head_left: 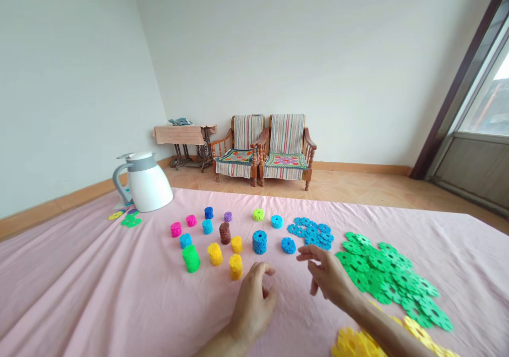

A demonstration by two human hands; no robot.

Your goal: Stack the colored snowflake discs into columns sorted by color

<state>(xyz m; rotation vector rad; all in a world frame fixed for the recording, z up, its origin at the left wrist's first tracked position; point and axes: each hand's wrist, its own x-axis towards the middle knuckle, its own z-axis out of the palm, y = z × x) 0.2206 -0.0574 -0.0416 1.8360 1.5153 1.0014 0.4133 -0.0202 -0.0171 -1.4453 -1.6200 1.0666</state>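
My left hand [253, 297] hovers over the pink cloth just in front of a stack of blue flower-shaped discs [260, 242]. Its fingers bend loosely, with a gap to the thumb and nothing visible in between. Beside a shorter stack of blue discs [288, 245], my right hand [326, 273] is open, fingers stretched toward the left and empty. Loose blue discs [312, 233] lie behind it. A heap of green discs [387, 269] spreads to its right, and yellow discs [358, 342] lie partly under my right forearm.
Several small stacks stand left of centre, among them green [191, 258], yellow [236, 267], brown [225, 233] and pink [175, 229]. A white jug [149, 184] stands at the back left, near loose green discs [131, 219]. Two armchairs [287, 150] are beyond the cloth's far edge.
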